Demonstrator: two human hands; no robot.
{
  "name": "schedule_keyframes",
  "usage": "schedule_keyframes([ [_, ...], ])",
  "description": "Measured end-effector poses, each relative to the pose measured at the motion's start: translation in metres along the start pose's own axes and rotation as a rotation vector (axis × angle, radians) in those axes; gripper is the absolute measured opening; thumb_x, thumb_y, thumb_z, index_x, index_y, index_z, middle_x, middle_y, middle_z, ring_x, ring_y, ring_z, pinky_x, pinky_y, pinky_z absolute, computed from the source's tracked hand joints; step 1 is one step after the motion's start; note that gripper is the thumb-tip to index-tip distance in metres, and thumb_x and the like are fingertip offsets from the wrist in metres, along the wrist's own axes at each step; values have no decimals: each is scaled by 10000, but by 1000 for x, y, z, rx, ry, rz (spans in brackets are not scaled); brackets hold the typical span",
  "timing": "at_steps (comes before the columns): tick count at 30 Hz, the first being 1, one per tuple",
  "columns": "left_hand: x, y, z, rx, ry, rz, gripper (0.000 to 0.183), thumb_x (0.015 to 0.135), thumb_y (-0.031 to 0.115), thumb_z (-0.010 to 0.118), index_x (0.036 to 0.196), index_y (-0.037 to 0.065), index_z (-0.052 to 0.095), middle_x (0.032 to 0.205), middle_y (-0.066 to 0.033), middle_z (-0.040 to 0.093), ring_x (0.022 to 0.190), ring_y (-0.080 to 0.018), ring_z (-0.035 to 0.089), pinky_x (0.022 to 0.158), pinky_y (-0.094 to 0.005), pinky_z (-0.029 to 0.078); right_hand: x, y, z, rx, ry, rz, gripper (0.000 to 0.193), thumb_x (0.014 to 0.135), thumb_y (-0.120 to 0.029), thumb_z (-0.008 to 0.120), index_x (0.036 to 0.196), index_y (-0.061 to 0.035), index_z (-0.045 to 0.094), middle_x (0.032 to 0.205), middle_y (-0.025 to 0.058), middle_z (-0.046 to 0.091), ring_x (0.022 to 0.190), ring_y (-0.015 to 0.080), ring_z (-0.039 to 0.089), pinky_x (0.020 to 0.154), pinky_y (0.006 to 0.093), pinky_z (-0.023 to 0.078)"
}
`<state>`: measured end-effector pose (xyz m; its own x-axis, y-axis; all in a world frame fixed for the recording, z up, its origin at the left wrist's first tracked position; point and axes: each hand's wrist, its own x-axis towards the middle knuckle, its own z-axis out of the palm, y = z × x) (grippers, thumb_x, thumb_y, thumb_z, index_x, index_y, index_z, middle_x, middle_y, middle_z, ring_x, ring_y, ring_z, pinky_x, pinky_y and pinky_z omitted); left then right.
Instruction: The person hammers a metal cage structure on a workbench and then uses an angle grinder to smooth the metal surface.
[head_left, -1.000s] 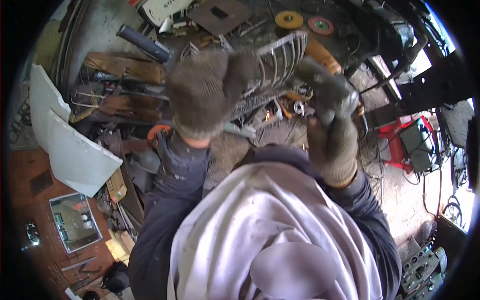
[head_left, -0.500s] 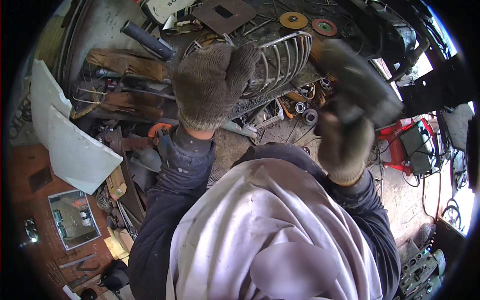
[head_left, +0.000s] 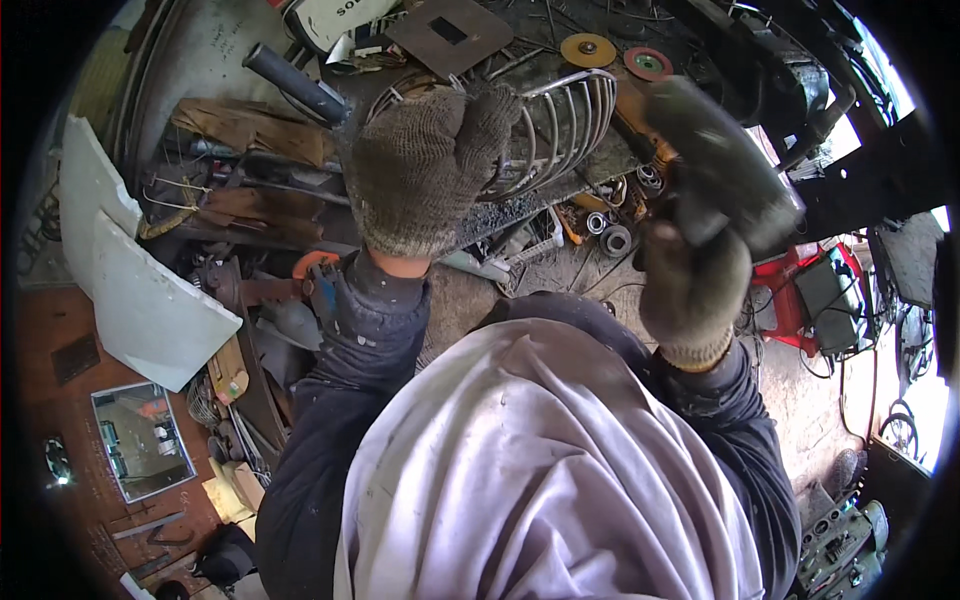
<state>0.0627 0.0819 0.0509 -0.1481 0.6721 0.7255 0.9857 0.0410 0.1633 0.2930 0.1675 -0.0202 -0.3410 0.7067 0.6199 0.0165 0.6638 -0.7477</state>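
Observation:
A knitted brown work glove covers my left hand [head_left: 415, 175], which is closed round one end of a basket-like metal frame [head_left: 565, 125] of curved rods. The frame lies on the dark workbench [head_left: 490, 215], and its left part is mostly hidden behind the glove. My right hand [head_left: 695, 290], gloved too, grips a hammer raised to the right of the frame. The heavy, worn steel head of this hammer [head_left: 725, 165] looms large and a little blurred; its handle is mostly hidden by the fist. Hammer and frame appear apart.
Two grinding discs [head_left: 588, 50] and a square metal plate [head_left: 450, 38] lie at the back. An orange angle grinder [head_left: 645, 125] and bearings [head_left: 616, 240] sit right of the frame. A grey pipe [head_left: 295, 85] juts up at left; a red machine [head_left: 800, 285] stands at right.
The hammer and my right hand are held nearly where they were, with a slight shift. My left hand keeps its hold on the metal frame. The view has tilted slightly.

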Motion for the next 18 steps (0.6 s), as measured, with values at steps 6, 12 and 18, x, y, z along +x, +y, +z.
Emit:
schedule_keyframes([
  [6,-3,0,4,-7,29,-16,276,892,287,686,761,46,658,693,-164,615,623,-330,621,565,-409,476,13,-14,10,-175,-357,-3,394,821,-96,696,1177,-12,550,988,231,658,833,442,656,718,464,530],
  [12,-19,-23,-2,-23,-33,-159,258,885,275,697,778,41,683,639,-128,614,593,-300,615,550,-384,465,5,-5,3,-49,-194,138,429,879,-148,668,1245,10,511,971,227,674,866,397,683,727,384,532],
  [18,-16,-29,1,-92,111,-141,234,884,264,698,832,36,713,647,-113,636,597,-288,622,550,-385,465,1,-3,8,109,-243,322,393,905,-169,647,1226,17,517,950,225,674,858,411,674,732,400,523],
])
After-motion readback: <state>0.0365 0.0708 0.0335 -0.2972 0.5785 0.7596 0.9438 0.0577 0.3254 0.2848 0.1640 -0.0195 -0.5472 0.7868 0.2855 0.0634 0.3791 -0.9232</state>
